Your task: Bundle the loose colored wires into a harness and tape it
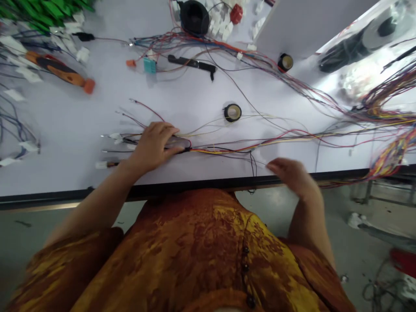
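**Left hand pinches a wire bundle (208, 151) at the bench edge**

The left hand (151, 147) lies on the bundle near the front edge of the white workbench (81, 121). Its fingers (162, 129) are pressed together over the top and its thumb (172, 151) closes from the near side, so the wires sit pinched between them. Thin wire ends with small white terminals (113, 138) fan out to the left of that hand. The bundle runs right in red, yellow and black strands towards a thick tangle of coloured wires (386, 113) at the far right of the bench.

The right hand (292, 175) is well apart from the left, over the front edge and blurred. Its fingers (276, 164) look loosely curled, but I cannot tell whether they touch anything. Thin loose wires (252, 171) hang over the edge just beside it.

A roll of black electrical tape (232, 112) sits just above the bundle, and a 2nd roll (285, 63) lies farther up. Beyond them are an orange-handled screwdriver (60, 71) and a teal connector block (150, 65).
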Tool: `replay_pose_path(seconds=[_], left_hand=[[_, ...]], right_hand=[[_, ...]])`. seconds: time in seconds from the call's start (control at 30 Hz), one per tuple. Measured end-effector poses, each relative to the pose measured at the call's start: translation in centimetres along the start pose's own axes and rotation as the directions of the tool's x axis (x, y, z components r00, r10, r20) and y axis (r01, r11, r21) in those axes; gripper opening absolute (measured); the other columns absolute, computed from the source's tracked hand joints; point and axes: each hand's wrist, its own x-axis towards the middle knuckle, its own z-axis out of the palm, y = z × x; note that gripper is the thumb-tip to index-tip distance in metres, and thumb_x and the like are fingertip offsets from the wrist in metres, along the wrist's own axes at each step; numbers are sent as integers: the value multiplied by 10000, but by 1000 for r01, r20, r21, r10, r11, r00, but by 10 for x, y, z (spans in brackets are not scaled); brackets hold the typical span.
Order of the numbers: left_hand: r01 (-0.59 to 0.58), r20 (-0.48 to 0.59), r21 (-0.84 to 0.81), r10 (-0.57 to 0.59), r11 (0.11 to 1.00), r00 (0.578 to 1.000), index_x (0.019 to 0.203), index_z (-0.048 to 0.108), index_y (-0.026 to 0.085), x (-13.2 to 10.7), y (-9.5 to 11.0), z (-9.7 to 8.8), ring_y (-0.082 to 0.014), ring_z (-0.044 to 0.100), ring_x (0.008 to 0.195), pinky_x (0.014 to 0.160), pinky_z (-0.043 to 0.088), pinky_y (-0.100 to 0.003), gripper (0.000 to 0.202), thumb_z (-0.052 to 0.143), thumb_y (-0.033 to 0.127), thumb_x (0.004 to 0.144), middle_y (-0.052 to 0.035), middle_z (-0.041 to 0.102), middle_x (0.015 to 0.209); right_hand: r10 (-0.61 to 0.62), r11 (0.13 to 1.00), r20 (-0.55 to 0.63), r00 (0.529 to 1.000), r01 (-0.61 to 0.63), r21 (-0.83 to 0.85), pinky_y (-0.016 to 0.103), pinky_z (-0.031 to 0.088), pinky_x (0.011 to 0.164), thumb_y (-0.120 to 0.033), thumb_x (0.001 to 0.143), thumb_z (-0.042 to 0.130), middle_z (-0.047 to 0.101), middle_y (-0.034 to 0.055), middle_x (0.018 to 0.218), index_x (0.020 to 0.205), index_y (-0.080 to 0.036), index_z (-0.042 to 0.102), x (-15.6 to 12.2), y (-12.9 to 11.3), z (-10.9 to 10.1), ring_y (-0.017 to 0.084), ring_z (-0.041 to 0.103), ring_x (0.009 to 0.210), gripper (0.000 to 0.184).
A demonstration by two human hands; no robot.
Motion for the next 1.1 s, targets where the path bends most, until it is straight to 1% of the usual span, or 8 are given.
replay_pose_path(seconds=[0.13,0.23,0.37,0.53,0.6,0.73,0.87,1.1], left_hand=[[-15,3,85,15,996,1000,1363,559,185,-2,20,14,-361,515,1238,1069,385,-506,554,603,514,920,-166,598,1333],[-23,-6,116,24,993,1000,1288,647,216,-3,20,23,-349,558,1136,966,421,-504,389,571,397,952,-155,641,1213],[-98,27,44,97,994,995,1186,715,265,-3,17,23,-298,590,1026,877,439,-463,285,570,351,956,-114,673,1098],[-161,42,-83,165,983,985,1111,734,234,-5,17,18,-264,604,1001,876,456,-428,267,530,342,978,-96,697,1094],[-174,39,-105,179,979,983,1106,737,233,-8,15,19,-258,606,983,871,463,-421,278,518,353,983,-95,698,1079],[-163,28,-66,165,984,986,1123,729,226,-19,11,20,-267,604,999,875,468,-420,288,530,377,978,-99,689,1083],[-68,4,2,68,998,998,1162,691,225,-32,15,23,-292,596,1081,916,455,-434,311,537,418,973,-112,680,1156],[23,-90,136,-11,990,996,1247,649,250,-36,22,33,-323,599,1045,897,408,-472,446,518,564,959,-129,695,1122]], right_hand=[[-28,1000,-227,973,30,7,386,520,698,-469,834,634,643,70,836,745,-239,586,-54,-17,75,234,617,763,251],[121,969,-144,982,-86,230,344,508,616,-456,842,572,568,6,673,739,-252,502,-73,-3,81,190,558,629,239],[200,938,94,975,-218,268,343,475,536,-529,747,630,589,3,621,802,-255,615,-92,23,10,195,557,554,279],[-37,910,-351,935,-114,-398,480,478,672,-408,792,598,719,112,792,788,-293,732,-74,-23,-84,308,650,731,176],[-251,835,-330,910,31,-549,535,492,780,-354,870,548,714,128,856,860,-247,763,-35,-62,-93,323,664,843,241],[-485,773,-287,826,251,-583,635,382,1052,-246,915,539,699,118,941,859,-128,742,83,-122,-69,309,640,1082,241],[-497,808,-276,823,322,-494,661,230,1148,-317,1010,458,585,191,1347,1153,-56,659,148,-129,-39,344,442,1397,359],[-466,801,71,882,455,-389,640,262,1216,-497,669,871,286,247,1644,1610,-173,198,29,-76,23,423,288,1525,1201]])
